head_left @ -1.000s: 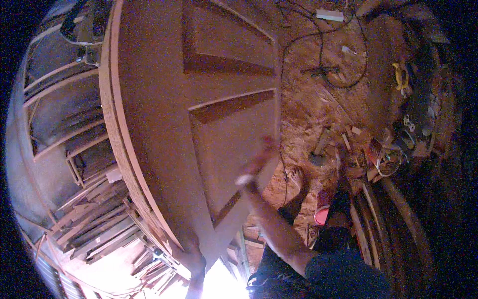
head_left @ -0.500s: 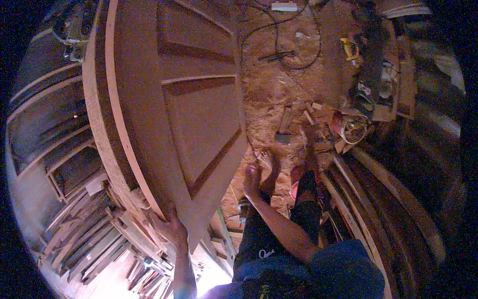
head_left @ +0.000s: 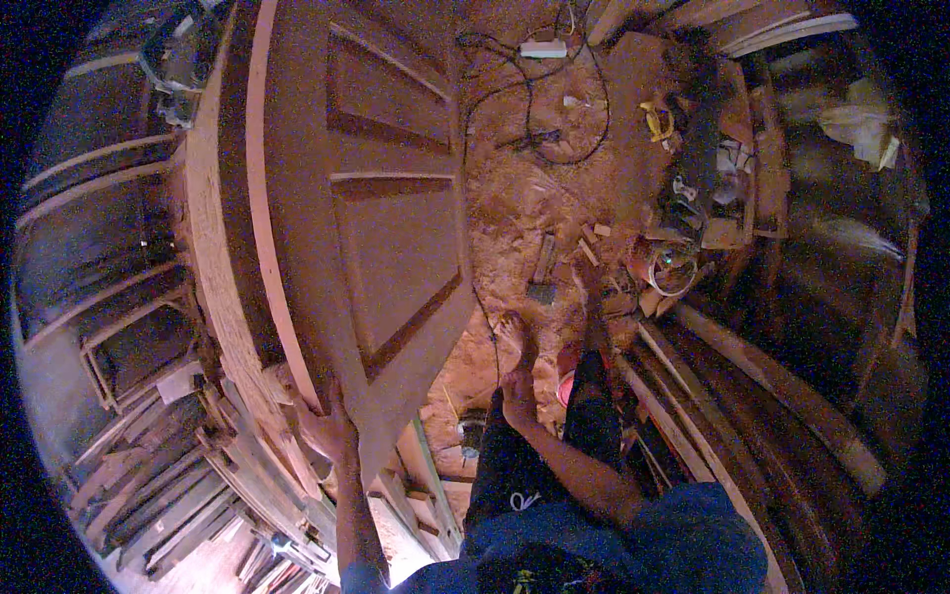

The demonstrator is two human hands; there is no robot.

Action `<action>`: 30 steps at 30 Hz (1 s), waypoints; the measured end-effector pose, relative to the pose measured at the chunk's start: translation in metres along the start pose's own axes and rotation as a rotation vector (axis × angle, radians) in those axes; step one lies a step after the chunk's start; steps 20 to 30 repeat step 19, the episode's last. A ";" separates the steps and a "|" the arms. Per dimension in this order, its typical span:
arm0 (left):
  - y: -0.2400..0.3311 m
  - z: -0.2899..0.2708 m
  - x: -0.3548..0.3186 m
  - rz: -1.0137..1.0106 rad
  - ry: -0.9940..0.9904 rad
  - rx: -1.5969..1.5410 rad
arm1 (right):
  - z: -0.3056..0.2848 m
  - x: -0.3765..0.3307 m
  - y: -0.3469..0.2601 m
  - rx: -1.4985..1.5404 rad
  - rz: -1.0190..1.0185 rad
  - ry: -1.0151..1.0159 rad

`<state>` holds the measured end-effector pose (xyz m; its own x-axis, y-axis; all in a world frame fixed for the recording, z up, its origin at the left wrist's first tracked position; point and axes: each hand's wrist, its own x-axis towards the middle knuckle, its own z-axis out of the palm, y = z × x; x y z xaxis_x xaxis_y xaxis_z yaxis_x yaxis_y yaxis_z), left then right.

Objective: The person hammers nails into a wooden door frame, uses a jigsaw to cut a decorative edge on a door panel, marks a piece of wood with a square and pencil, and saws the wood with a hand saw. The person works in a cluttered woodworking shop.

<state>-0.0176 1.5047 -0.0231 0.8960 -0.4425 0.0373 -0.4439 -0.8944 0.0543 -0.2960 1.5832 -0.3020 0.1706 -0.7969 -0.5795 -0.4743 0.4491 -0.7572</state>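
Note:
A brown panelled wooden door [head_left: 401, 252] leans along my left side, its recessed panels facing right. My left hand [head_left: 330, 428] is closed round its near edge, by the end of a pale wood strip [head_left: 265, 198] along the door's side. Lower down, my right hand [head_left: 518, 394] rests by my left knee and holds nothing that I can see. Its fingers look loosely stretched, though the picture is dim and grainy. A thin dark cord [head_left: 492, 332] runs down from the door's edge, close beside that hand. My bare foot [head_left: 509, 335] is on the dusty floor just beyond.
Wood scraps and a dark block [head_left: 541, 293] lie ahead on the floor. Farther off are a black cable [head_left: 534, 139] and a white power strip [head_left: 543, 49]. To the right stand a bucket [head_left: 673, 272], a yellow-handled tool [head_left: 654, 121] and long boards [head_left: 782, 386]. Stacked timber [head_left: 168, 500] fills the lower left.
My view has shifted, so the floor things sit further left. My right hand has drawn back slightly toward my knee. The left hand keeps its hold on the door's edge.

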 end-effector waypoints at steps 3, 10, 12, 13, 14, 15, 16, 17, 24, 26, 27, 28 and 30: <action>-0.006 -0.001 0.002 0.014 -0.021 0.044 | -0.016 0.000 0.011 -0.059 -0.034 -0.040; -0.010 0.006 -0.004 0.079 0.096 0.039 | -0.043 0.005 0.023 -0.237 -0.203 -0.028; -0.006 0.002 -0.007 -0.020 -0.022 0.019 | -0.049 0.017 0.026 -0.217 -0.221 -0.032; -0.008 -0.002 -0.012 -0.077 -0.086 0.017 | -0.056 0.015 0.029 -0.209 -0.226 -0.045; -0.008 -0.001 -0.014 -0.068 -0.049 0.066 | -0.062 0.010 0.032 -0.403 -0.309 -0.041; -0.008 0.003 -0.012 -0.059 -0.007 0.114 | -0.067 0.009 0.033 -0.594 -0.396 -0.034; -0.006 0.004 -0.008 -0.045 0.039 0.158 | -0.070 0.013 0.034 -0.660 -0.387 -0.070; -0.003 0.002 -0.005 -0.092 -0.025 0.104 | -0.072 0.018 0.035 -0.725 -0.380 -0.107; 0.004 -0.010 -0.009 -0.188 -0.165 -0.009 | -0.085 0.032 0.042 -0.634 -0.077 -0.345; 0.004 -0.010 -0.009 -0.188 -0.165 -0.009 | -0.085 0.032 0.042 -0.634 -0.077 -0.345; 0.004 -0.010 -0.009 -0.188 -0.165 -0.009 | -0.085 0.032 0.042 -0.634 -0.077 -0.345; 0.004 -0.010 -0.009 -0.188 -0.165 -0.009 | -0.085 0.032 0.042 -0.634 -0.077 -0.345; 0.004 -0.010 -0.009 -0.188 -0.165 -0.009 | -0.085 0.032 0.042 -0.634 -0.077 -0.345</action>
